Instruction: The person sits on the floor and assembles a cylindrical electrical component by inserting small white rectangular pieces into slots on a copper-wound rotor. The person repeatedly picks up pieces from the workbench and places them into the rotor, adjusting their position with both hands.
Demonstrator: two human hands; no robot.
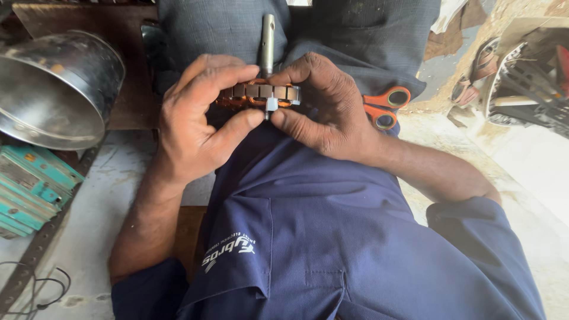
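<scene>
Head view showed both hands clamped on a motor armature (261, 93) held over the lap. Left hand (195, 118) gripped its left side, thumb beneath and fingers over the segmented core with copper windings. Right hand (329, 109) pinched the right side. A steel shaft (268, 44) stood out away from the body. Orange-handled scissors (385, 106) lay just beside the right hand. A metal bowl (53, 89) sat to the left.

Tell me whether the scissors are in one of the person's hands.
No, the orange-handled scissors lie on the lap behind the right hand, which grips the motor part.
</scene>
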